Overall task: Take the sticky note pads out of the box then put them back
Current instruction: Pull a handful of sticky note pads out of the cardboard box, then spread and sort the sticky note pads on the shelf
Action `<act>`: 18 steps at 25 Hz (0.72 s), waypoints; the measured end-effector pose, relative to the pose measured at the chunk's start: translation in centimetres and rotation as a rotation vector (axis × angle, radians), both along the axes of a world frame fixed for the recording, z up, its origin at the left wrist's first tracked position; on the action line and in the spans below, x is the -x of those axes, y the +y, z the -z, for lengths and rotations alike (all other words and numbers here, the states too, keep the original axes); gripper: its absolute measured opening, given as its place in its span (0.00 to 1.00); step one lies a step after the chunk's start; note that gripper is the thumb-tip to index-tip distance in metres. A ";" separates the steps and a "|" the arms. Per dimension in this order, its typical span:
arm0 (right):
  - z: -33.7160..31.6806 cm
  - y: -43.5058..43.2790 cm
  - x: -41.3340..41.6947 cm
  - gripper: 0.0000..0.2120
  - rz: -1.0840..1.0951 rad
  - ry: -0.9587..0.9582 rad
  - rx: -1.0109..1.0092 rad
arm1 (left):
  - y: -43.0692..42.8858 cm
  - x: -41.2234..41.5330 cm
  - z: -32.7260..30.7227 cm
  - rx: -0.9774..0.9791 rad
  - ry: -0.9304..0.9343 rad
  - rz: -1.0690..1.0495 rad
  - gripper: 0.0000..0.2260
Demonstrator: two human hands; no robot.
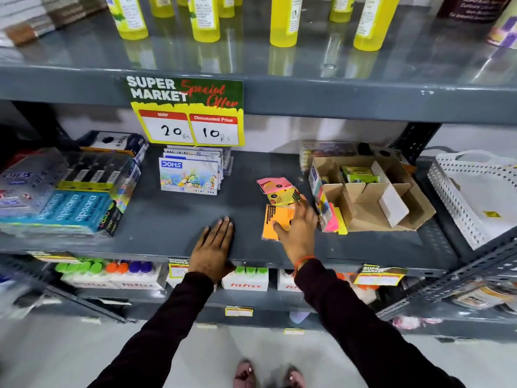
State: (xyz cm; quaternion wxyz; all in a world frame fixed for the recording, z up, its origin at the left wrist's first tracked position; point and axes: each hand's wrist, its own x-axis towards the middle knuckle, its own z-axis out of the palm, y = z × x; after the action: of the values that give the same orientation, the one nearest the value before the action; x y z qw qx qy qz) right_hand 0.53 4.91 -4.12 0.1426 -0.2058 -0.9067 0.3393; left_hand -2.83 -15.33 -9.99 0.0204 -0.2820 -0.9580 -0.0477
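- A sign (186, 110) hangs from the shelf above. It reads "SUPER MARKET Special Offer", with "20 Rs" in one white box and "10 Rs" under "Discounted Price".
- Under the sign stand flat colour packs (189, 176) marked "DOMS" and "12".
- At the far left lie blue boxes (74, 210) that say "apsara" many times.
- On the lower shelf sit white boxes (245, 280) marked "fitfizz".
- The cardboard box (372, 196) sits on the right of the grey shelf (173, 219), open at the top, with card walls inside. A green and yellow pack (359, 175) lies in a back part of it. The writing on it is too small to read.
- Pink and yellow sticky note pads (334, 219) lean on the box's left side, touching it.
- Three more pads lie out on the shelf, just left of the box — a pink pad (272, 184), a yellow pad (281, 198) and an orange pad (275, 222). Their black print is too blurry to read.
- The right hand (296, 231) is over the orange pad, fingers spread, not pinching anything. Its fingertips reach the yellow pad.
- The left hand (214, 247) lies flat on the shelf near the front edge, fingers close together, holding nothing.
- Between the colour packs and the pads the shelf is bare — lots of room there.
- A white basket (447, 203) with holes sits right of the box, near it.
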 end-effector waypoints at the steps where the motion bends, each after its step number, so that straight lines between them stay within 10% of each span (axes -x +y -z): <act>1: -0.4 0.5 0.5 0.37 -0.128 -0.086 -0.211 | 0.0 0.0 0.0 -0.001 -0.004 0.000 0.55; 12: 2.9 -2.3 0.9 0.11 -0.459 0.021 -0.513 | -0.4 -0.6 -0.3 -0.068 -0.069 -0.070 0.50; 18: 1.6 -5.0 7.9 0.20 -0.568 -0.162 -0.351 | -0.4 -0.9 -0.7 -0.071 -0.151 -0.080 0.43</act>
State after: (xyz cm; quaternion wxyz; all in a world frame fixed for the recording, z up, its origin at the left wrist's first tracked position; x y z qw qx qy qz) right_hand -7.33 -0.12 -5.72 0.0030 0.0563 -0.9808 0.1869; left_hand -1.94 -15.76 -9.28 -0.0402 -0.2380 -0.9651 -0.1018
